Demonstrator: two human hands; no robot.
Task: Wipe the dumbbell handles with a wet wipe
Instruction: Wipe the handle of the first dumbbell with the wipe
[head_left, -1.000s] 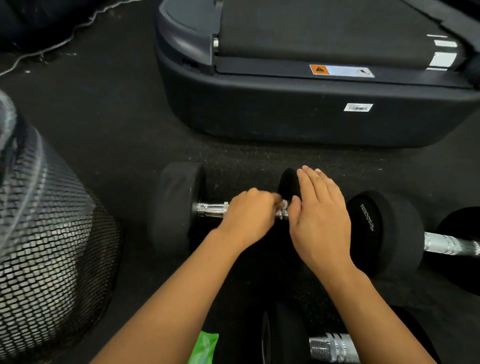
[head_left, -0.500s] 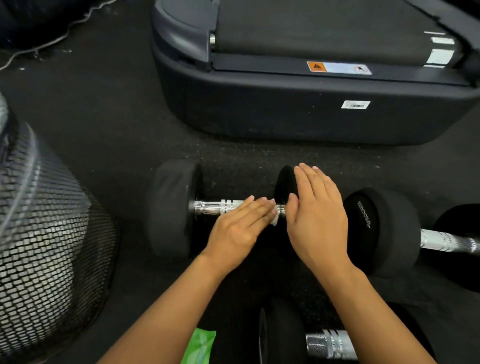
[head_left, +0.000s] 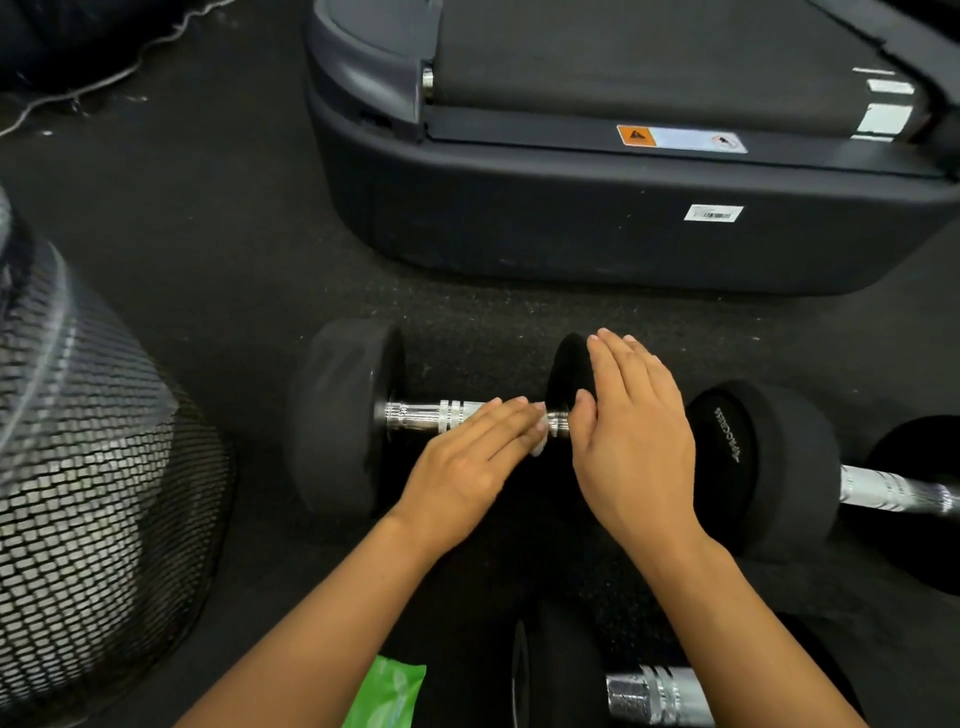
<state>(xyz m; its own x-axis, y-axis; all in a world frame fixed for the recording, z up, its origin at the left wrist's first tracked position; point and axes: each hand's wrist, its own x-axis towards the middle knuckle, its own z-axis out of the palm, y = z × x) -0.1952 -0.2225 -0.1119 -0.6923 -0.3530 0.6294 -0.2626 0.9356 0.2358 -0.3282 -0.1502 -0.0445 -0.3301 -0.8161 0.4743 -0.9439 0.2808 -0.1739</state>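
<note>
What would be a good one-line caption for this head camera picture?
Left hand presses a white wet wipe along a chrome dumbbell handle while the right hand steadies its black end weight.

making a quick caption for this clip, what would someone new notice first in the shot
Two bare hands meet at mid-frame over a dumbbell on the dark floor: the left hand presses a white wet wipe onto the chrome handle with straight fingers, and the right hand lies flat on the right weight. Behind them stands a treadmill; a black mesh basket fills the left edge.
</note>
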